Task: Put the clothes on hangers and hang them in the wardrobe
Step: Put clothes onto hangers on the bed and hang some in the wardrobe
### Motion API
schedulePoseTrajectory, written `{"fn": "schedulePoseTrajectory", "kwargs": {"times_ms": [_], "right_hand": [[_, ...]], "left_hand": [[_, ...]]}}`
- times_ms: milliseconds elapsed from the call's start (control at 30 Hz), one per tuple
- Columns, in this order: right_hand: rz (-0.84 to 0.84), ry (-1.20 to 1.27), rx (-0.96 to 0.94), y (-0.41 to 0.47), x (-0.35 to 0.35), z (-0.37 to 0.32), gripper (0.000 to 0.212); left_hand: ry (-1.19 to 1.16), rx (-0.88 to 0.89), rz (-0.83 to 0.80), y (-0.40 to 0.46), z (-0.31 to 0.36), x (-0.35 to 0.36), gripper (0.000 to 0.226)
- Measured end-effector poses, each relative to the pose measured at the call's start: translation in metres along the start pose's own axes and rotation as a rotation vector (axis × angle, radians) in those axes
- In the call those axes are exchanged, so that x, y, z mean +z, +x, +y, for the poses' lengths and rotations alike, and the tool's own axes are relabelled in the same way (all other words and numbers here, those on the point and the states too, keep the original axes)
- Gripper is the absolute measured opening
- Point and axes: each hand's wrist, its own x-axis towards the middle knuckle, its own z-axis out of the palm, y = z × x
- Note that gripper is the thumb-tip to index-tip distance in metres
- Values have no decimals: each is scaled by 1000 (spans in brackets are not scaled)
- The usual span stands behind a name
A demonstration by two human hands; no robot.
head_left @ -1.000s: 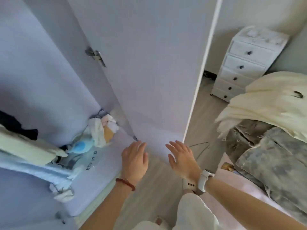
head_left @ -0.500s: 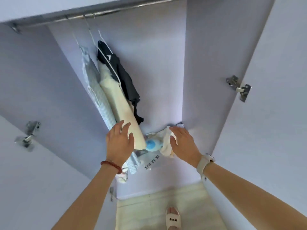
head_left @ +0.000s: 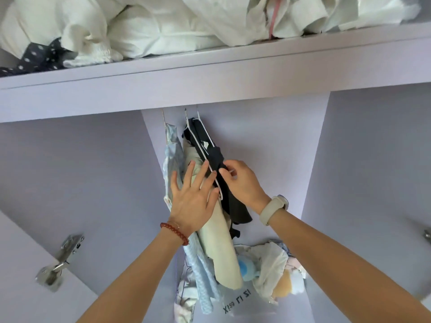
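Observation:
Three garments hang on thin white hangers inside the lilac wardrobe: a pale blue one (head_left: 173, 157), a cream one (head_left: 219, 243) and a black one (head_left: 229, 201). My left hand (head_left: 192, 199) lies flat on the cream and blue garments, fingers spread. My right hand (head_left: 241, 183) pinches the white hanger wire (head_left: 211, 170) of the black garment between thumb and fingers. The hanger hooks run up behind the shelf edge; the rail is hidden.
A lilac shelf (head_left: 210, 73) above carries crumpled white bedding (head_left: 149, 26) and a dark dotted cloth (head_left: 37, 60). A plastic bag with soft items (head_left: 268, 276) lies on the wardrobe floor. A metal door hinge (head_left: 60, 262) sits on the left door.
The view has tilted up to the shelf. Both hands rose from near the bag; the left now presses on the hung garments and the right has taken hold of the black garment's hanger.

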Motion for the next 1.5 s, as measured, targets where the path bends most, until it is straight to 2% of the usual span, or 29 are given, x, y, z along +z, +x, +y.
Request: {"fn": "schedulePoseTrajectory", "kwargs": {"times_ms": [133,300,367,433,600,733,933,1033,1133,1233,1333,1433,1500], "right_hand": [[-26,-74,71,18,7,15,37],[-3,-329,0,49,13,9,55],[-53,-457,15,62,18,6,47],[-59,-468,52,71,23,2,38],[191,-412,35,69,24,-3,33],[319,-355,73,38,16,11,34],[216,-458,280,-34,0,47,34],[173,-537,374,-88,-11,60,29],[165,-583,526,-158,-23,67,23],[180,-652,658,-229,-36,62,20],[218,-719,751,-293,-45,42,19],[287,-772,807,-352,-53,15,29],[322,-823,820,-394,-59,-6,34]], "left_hand": [[90,58,49,0,-17,3,46],[76,72,89,-4,-40,6,42],[59,68,85,-7,-46,9,42],[30,74,95,-9,-54,12,37],[-41,94,121,-10,-69,16,39],[-116,76,140,-8,-66,17,39],[-152,26,167,-1,-41,18,34],[-207,107,211,-4,-21,22,38],[-313,298,252,-17,5,34,39],[-495,486,154,-37,43,54,39],[-651,519,-124,-55,83,72,44],[-654,638,-320,-74,127,83,41],[-639,750,-360,-92,156,85,39]]}}
